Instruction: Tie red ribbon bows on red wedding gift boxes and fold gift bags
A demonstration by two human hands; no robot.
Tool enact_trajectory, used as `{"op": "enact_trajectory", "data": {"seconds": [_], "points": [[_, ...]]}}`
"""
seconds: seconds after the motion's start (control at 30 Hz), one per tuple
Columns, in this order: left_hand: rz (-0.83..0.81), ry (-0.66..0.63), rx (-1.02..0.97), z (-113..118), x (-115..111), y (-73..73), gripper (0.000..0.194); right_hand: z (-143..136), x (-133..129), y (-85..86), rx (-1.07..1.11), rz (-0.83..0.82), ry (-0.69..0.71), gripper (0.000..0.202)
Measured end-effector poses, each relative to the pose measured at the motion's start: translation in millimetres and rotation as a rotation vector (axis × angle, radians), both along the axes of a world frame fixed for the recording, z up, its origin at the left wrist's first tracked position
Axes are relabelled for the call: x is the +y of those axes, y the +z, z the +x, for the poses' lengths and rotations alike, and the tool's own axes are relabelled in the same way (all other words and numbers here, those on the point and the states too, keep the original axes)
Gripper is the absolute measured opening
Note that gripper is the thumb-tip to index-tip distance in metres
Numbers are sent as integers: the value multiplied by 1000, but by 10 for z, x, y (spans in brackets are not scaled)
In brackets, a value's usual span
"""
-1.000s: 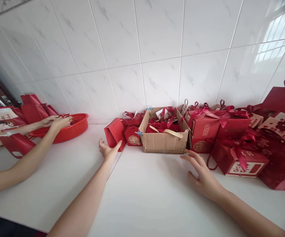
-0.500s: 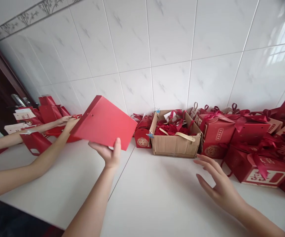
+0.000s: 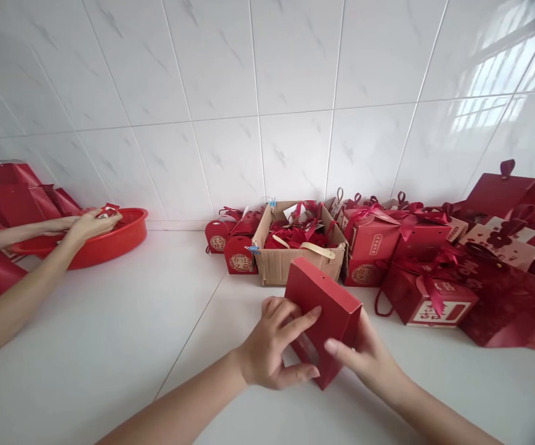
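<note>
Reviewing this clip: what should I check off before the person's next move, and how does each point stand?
1. Red box held: ok; the right hand has it, thumb in front.
2. One hand free of it: not ok; the left hand is at its face too.
3. Red box's contents: cannot tell; the inside is not shown clearly.
4. Cardboard box open on top: ok; red ribbons show inside.
5. Co-worker's hands out of the way: ok; they are at the red basin, far left.
</note>
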State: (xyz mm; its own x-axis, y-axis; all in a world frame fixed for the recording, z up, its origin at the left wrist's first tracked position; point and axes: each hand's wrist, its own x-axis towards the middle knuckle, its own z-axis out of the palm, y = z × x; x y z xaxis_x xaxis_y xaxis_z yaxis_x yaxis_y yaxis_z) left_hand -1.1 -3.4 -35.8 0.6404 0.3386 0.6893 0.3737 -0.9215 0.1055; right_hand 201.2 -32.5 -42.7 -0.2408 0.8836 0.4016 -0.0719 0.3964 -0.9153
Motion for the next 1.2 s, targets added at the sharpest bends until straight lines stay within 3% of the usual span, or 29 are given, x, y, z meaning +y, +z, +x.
{"op": "enact_trajectory", "data": {"seconds": [0.1, 0.17, 0.27, 0.33, 0.37, 0.47, 0.6, 0.7, 0.77, 0.87, 1.03, 1.2], "points": [[55, 92, -99, -64, 21, 102, 47, 89, 25, 81, 106, -125, -55, 35], [-37, 194, -301, -76, 47, 203, 44, 154, 29, 121, 187, -183, -50, 29], [-518, 222, -536, -15, 58, 431, 46, 199, -3, 186, 330, -353, 26, 30], [-956, 83, -484, 70, 27, 603, 46, 188, -44, 231, 390, -481, 84, 32], [-1094, 44, -446, 117, 2, 678, 43, 177, -65, 250, 403, -524, 107, 33], [-1181, 108, -424, 247, -67, 794, 33, 151, -106, 283, 407, -529, 131, 38], [-1073, 171, -474, 306, -83, 708, 33, 165, -106, 303, 407, -409, 110, 54], [-944, 114, -451, 244, -66, 586, 15, 178, -92, 305, 381, -360, 149, 39], [-905, 9, -410, 174, -61, 521, 12, 175, -81, 289, 372, -325, 175, 28], [-996, -138, -390, 97, -66, 460, 23, 153, -71, 245, 385, -298, 196, 22], [-1129, 58, -486, 151, -78, 408, 24, 108, -91, 201, 382, -354, 179, 26], [-1425, 46, -577, 263, -40, 266, 22, 106, -56, 151, 347, -489, 72, 33]]}}
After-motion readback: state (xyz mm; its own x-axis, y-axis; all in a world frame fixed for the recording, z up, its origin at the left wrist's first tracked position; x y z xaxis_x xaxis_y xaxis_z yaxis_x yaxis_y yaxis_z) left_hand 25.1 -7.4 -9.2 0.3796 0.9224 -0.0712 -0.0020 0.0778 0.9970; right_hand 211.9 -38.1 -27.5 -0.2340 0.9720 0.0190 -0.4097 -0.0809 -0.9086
